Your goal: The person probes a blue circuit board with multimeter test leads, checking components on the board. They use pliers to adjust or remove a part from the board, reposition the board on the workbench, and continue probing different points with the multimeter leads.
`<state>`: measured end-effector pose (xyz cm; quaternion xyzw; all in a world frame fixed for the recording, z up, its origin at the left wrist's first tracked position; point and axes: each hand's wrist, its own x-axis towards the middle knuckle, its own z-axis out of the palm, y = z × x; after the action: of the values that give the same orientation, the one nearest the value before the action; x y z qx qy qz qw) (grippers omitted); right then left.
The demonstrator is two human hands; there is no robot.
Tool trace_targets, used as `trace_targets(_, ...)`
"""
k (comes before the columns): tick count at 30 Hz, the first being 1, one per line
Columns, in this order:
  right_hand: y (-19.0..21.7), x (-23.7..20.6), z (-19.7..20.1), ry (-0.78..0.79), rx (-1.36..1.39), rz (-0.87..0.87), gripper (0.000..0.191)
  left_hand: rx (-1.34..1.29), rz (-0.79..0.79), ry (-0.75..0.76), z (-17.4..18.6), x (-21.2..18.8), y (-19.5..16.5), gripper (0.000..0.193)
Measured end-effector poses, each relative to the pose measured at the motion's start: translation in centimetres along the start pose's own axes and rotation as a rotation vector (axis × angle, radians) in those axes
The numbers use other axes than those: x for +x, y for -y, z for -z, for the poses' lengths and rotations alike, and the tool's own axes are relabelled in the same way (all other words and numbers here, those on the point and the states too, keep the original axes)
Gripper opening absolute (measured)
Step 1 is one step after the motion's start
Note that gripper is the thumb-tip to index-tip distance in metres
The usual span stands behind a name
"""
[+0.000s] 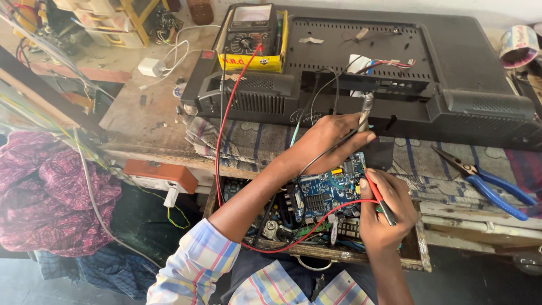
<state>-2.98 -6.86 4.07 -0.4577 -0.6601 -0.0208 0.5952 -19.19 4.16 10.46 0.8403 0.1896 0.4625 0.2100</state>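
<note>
Two probes on one blue circuit board [330, 192], held over the open wooden drawer under the counter [141, 113].
Left hand [333, 141] grips the black probe at the board's far edge; right hand [387, 212] pinches the red probe, tip at its right edge.

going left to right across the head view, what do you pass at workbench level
pink patterned cloth → orange box → left hand holding the black probe → blue circuit board → right hand holding the red probe → blue-handled pliers
</note>
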Motion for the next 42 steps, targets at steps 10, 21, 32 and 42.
trace_targets(10, -0.14, -0.06, 0.03, 0.003, 0.009, 0.013, 0.020, 0.033, -0.032, -0.005, -0.37, -0.09, 0.48, 0.027)
trace_targets(21, 0.16, 0.25, 0.18, -0.008, 0.031, 0.024, 0.020, -0.007, -0.040, 0.042, -0.06, -0.04, 0.39, 0.026)
trace_targets(32, 0.02, 0.29, 0.15, -0.008, 0.022, 0.025, 0.020, -0.017, 0.071, 0.057, -0.32, 0.02, 0.05, 0.029)
trace_targets(42, 0.16, 0.12, 0.20, 0.007, -0.006, 0.004, 0.020, 0.028, 0.025, 0.048, -0.38, -0.19, 0.53, 0.033)
